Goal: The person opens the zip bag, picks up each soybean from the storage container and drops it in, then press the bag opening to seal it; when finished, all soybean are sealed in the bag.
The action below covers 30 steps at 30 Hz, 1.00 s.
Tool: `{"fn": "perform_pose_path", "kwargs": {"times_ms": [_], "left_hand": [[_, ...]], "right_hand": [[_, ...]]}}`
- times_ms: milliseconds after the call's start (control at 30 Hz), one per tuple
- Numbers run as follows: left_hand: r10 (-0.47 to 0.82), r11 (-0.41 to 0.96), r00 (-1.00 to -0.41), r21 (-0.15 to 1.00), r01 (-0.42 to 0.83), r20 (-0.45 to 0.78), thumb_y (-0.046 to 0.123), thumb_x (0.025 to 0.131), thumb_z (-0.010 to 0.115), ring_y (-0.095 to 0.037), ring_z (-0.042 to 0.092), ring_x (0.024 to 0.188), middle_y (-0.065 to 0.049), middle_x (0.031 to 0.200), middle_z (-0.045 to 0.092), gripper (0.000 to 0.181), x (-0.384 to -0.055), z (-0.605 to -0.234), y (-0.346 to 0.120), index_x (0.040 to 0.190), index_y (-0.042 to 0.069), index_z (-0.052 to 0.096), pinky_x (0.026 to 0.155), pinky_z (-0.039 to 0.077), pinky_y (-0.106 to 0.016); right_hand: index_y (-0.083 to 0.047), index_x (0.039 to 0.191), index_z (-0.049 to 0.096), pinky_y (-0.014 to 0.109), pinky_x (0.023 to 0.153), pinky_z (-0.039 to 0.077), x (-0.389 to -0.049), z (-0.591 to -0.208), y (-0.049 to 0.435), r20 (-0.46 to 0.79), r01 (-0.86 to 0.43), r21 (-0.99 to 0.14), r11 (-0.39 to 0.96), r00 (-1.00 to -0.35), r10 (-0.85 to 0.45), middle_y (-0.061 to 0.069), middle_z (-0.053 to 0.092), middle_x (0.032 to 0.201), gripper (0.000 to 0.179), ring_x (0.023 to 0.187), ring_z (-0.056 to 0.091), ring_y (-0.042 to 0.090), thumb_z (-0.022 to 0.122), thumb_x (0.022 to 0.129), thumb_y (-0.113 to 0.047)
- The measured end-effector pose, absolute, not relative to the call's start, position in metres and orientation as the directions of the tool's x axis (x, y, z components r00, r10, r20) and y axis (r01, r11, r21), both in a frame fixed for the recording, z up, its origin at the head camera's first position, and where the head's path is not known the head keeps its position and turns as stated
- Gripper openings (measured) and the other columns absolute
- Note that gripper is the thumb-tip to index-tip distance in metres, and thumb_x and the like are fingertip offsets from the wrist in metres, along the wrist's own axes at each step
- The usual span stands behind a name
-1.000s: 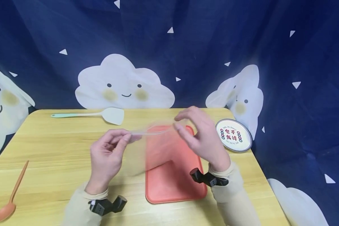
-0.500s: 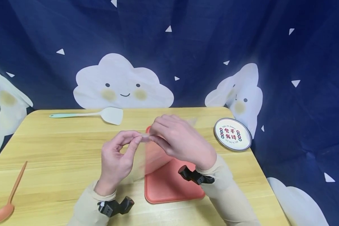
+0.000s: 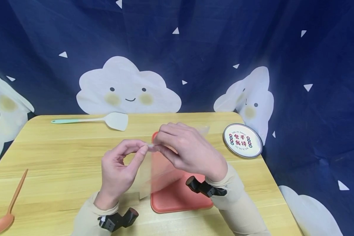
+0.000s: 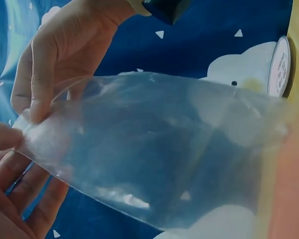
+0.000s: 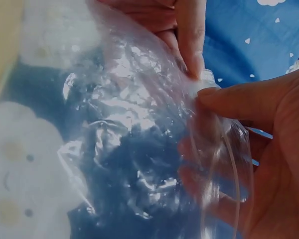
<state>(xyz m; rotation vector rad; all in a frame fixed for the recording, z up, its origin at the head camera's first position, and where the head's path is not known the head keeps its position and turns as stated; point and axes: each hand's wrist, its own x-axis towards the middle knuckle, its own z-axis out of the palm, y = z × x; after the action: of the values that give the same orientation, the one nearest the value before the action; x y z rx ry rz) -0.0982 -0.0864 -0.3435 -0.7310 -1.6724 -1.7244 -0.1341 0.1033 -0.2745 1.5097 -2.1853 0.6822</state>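
A clear plastic zip bag (image 3: 145,183) hangs below my two hands, overlapping the left part of a red tray (image 3: 183,207). My left hand (image 3: 119,172) pinches the bag's top edge between thumb and forefinger. Right beside it, my right hand (image 3: 191,152) pinches the same edge, the fingertips of both almost meeting. In the right wrist view, the zip strip (image 5: 233,174) runs along the bag's mouth, over the right fingers. Seen from the left wrist, the see-through bag (image 4: 149,149) spreads out with nothing visible inside.
On the wooden table (image 3: 62,157), a white spatula (image 3: 117,121) with a mint handle lies at the back left. An orange spoon (image 3: 4,222) is at the front left. An oval plate with red lettering (image 3: 243,140) sits at the right edge. Behind hangs a blue cloud-print curtain (image 3: 200,39).
My right hand has come left and down from the bag's far side to beside my left hand, and now pinches the edge. My left hand has shifted slightly right.
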Motion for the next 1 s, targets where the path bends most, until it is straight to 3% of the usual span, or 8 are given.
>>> {"fn": "perform_pose_path", "kwargs": {"times_ms": [333, 567, 700, 1000], "left_hand": [[0.032, 0.093, -0.644, 0.639, 0.763, 0.764, -0.012, 0.082, 0.07, -0.015, 0.072, 0.079, -0.011, 0.086, 0.073, 0.015, -0.099, -0.339, -0.092, 0.094, -0.003, 0.072, 0.074, 0.059, -0.023], [0.065, 0.047, -0.555, 0.553, 0.832, 0.829, -0.004, 0.088, 0.069, -0.023, 0.07, 0.087, -0.015, 0.09, 0.072, 0.004, -0.102, -0.338, -0.092, 0.091, -0.003, 0.071, 0.08, 0.058, -0.026], [0.051, -0.018, -0.518, 0.52, 0.854, 0.854, -0.008, 0.088, 0.067, -0.026, 0.07, 0.088, -0.019, 0.088, 0.072, 0.003, -0.103, -0.337, -0.091, 0.089, -0.008, 0.069, 0.082, 0.058, -0.028], [0.008, 0.017, -0.547, 0.546, 0.837, 0.837, -0.014, 0.083, 0.068, -0.024, 0.071, 0.093, -0.017, 0.082, 0.073, 0.005, -0.105, -0.332, -0.107, 0.086, -0.011, 0.069, 0.079, 0.059, -0.025]], "right_hand": [[-0.012, 0.086, 0.062, 0.018, 0.064, 0.036, -0.133, -0.274, 0.102, 0.593, -0.95, -0.157, 0.269, -0.309, -0.744, -0.007, 0.051, 0.08, 0.008, 0.07, 0.043, 0.008, 0.064, 0.094, -0.009], [-0.014, 0.089, 0.065, 0.02, 0.067, 0.039, -0.136, -0.276, 0.106, 0.559, -0.949, -0.191, 0.252, -0.316, -0.767, -0.009, 0.056, 0.083, 0.005, 0.073, 0.046, 0.007, 0.069, 0.092, -0.012], [-0.015, 0.09, 0.066, 0.021, 0.066, 0.041, -0.14, -0.275, 0.11, 0.539, -0.943, -0.213, 0.255, -0.331, -0.775, -0.01, 0.057, 0.082, 0.005, 0.072, 0.048, 0.008, 0.07, 0.091, -0.012], [-0.015, 0.084, 0.063, 0.023, 0.062, 0.041, -0.147, -0.273, 0.124, 0.576, -0.938, -0.199, 0.284, -0.346, -0.741, -0.009, 0.052, 0.074, 0.008, 0.066, 0.046, 0.009, 0.067, 0.091, -0.01]]}}
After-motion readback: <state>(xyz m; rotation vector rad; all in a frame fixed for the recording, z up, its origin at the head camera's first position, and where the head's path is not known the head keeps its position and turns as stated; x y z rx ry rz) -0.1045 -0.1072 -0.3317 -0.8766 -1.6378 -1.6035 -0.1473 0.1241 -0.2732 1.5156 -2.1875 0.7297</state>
